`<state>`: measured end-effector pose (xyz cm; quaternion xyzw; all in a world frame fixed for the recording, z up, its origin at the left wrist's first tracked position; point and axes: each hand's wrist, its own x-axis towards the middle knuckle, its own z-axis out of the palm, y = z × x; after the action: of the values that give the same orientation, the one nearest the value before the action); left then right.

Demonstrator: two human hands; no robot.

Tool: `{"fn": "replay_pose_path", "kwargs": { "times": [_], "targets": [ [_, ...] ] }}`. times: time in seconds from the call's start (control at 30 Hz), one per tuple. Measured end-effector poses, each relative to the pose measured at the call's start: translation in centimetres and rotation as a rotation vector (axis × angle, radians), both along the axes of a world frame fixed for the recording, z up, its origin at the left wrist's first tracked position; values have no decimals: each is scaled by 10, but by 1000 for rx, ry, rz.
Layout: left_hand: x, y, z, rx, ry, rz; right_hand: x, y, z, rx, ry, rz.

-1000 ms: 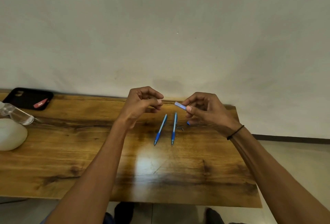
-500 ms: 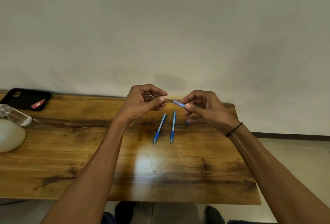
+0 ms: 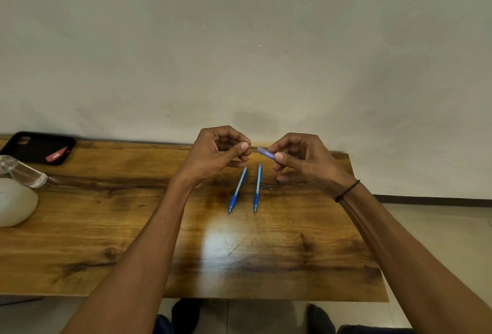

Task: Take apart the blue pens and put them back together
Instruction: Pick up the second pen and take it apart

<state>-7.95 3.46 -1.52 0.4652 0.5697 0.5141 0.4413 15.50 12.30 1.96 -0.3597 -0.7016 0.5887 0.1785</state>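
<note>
Two whole blue pens lie side by side on the wooden table, tips toward me. Above them my right hand pinches a pale blue pen barrel between thumb and fingers. My left hand pinches a thin refill, its tip at the barrel's open end. A small blue pen part and a thin spring-like piece lie on the table under my right hand.
At the far left a black phone case holds a red item. A clear plastic bottle and a white rounded object sit at the left edge. The table's right edge runs near my right forearm.
My two hands have come together. The gap between the refill in my left hand and the barrel in my right has closed, so the refill tip now meets the barrel's end.
</note>
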Motion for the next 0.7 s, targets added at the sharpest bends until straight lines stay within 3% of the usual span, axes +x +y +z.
{"fn": "replay_pose_path", "kwargs": {
  "times": [0.7],
  "targets": [
    [4,2,3,-100,57,-5,3,3,-3,-1,6,-15]
  ]
}}
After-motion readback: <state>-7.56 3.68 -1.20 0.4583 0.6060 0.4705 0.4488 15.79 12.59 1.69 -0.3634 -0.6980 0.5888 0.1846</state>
